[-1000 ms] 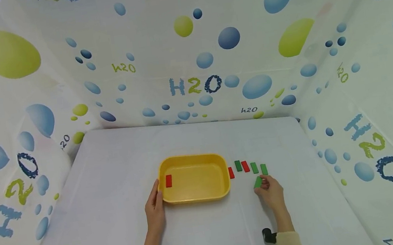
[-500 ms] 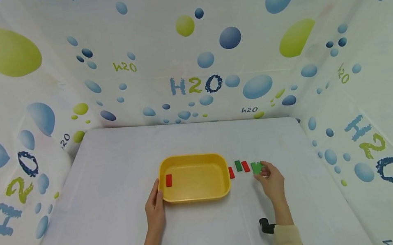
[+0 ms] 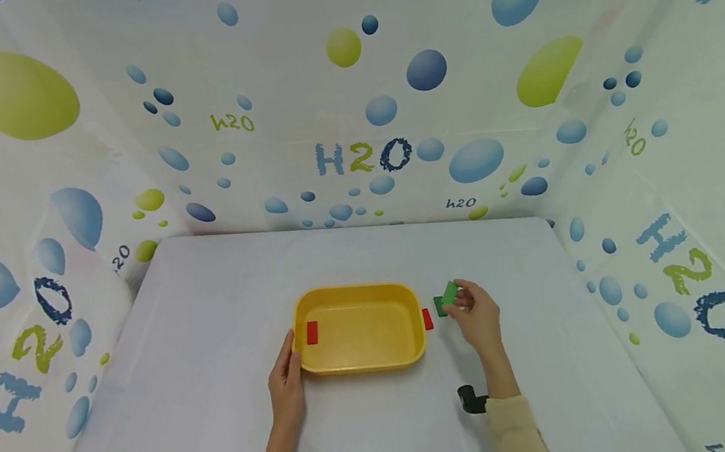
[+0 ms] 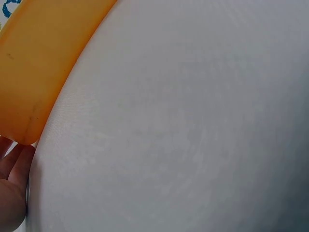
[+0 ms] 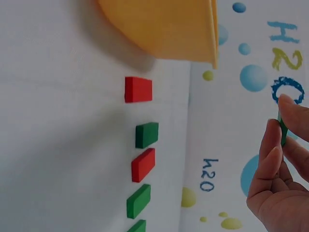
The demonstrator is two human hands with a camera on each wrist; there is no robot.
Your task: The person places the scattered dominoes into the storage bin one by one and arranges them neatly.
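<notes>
A shallow yellow tray (image 3: 364,368) stands on the table, with one red block (image 3: 312,333) lying flat inside near its left end. My left hand (image 3: 286,387) rests at the tray's left side, fingers stretched along the outer wall; in the left wrist view their tips touch the tray's lower edge. My right hand (image 3: 478,318) pinches a thin green block (image 3: 450,292) between thumb and fingertips, raised above the row right of the tray. That row shows a red block (image 5: 139,89), a green block (image 5: 147,135), another red block (image 5: 144,165) and two more green ones.
A white cloth-covered table (image 3: 196,317) lies under everything. Behind and at both sides rise white curtain walls (image 3: 288,75) printed with bubbles and H2O lettering. The right hand hides part of the block row in the head view.
My right hand has carried the green block up and leftward over the row, from its right end toward the tray. The left hand and tray have stayed put.
</notes>
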